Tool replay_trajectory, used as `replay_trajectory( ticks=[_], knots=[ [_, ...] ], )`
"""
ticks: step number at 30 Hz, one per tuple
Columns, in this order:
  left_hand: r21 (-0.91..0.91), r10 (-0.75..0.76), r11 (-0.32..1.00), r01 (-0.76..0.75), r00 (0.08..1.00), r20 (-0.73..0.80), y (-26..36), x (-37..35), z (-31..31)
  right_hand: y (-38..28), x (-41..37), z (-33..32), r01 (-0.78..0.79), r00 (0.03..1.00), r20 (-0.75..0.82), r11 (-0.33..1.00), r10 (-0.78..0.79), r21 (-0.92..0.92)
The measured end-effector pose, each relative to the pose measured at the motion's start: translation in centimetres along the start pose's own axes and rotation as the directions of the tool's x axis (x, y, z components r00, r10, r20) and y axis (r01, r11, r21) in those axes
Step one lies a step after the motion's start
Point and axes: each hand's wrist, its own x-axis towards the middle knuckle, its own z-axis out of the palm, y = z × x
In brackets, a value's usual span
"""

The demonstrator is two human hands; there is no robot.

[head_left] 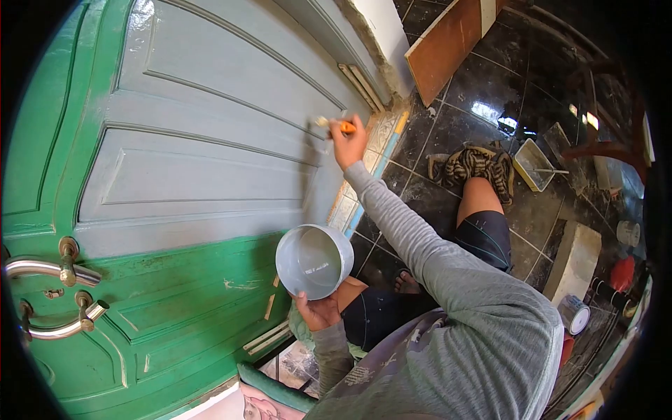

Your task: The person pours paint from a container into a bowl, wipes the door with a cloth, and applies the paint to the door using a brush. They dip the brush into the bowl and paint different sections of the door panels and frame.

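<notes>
My right hand [350, 145] is closed around a paintbrush [346, 127] with an orange handle. Its pale bristles are at the grooved right part of the door's grey panels [210, 168]; whether they touch is too small to tell. Below and to the left, my left hand [318, 310] grips a round grey paint bucket [344, 250] by its lower side. The bucket is tilted so its opening faces me, with grey paint coating the inside. Green paint [189, 287] covers the other parts of the door, and the grey section has a wet-looking sheen.
Metal door handles [52, 269] stick out at lower left. A rough door frame and tiled sill [381, 136] border the dark tiled floor [462, 91]. At right are a paint tray [533, 164], a pale block [572, 262], a paint can [574, 313] and a leaning brown board [448, 45].
</notes>
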Motion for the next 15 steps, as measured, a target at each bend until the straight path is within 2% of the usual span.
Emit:
replay_trajectory(
  ticks=[3,7,10,11,13,15],
  knots=[
    [0.015,0.003,1.000,-0.003,1.000,-0.008,0.0,0.1,-0.2,-7.5,0.4,3.0,-0.041,0.995,0.096,0.913,0.002,0.407],
    [0.011,0.006,1.000,-0.006,1.000,0.005,0.3,0.1,-0.1,1.5,0.7,0.0,-0.148,0.988,0.004,0.945,0.153,0.293],
    [-0.005,0.027,1.000,-0.027,0.999,0.043,0.5,0.3,0.5,0.0,0.8,-0.4,-0.105,0.973,-0.196,0.991,0.120,0.085],
    [0.000,0.026,1.000,-0.026,0.998,0.049,0.6,0.2,0.5,-0.5,1.1,0.5,-0.042,0.988,-0.148,0.999,0.044,0.013],
    [0.008,0.023,1.000,-0.024,0.997,0.071,0.6,0.5,0.5,-7.6,2.2,4.3,0.107,0.993,-0.038,0.988,-0.112,-0.116],
    [-0.013,0.023,1.000,-0.022,0.997,0.080,0.7,0.5,0.6,-14.2,3.3,9.6,0.287,0.958,0.047,0.952,-0.284,-0.103]
  ],
)
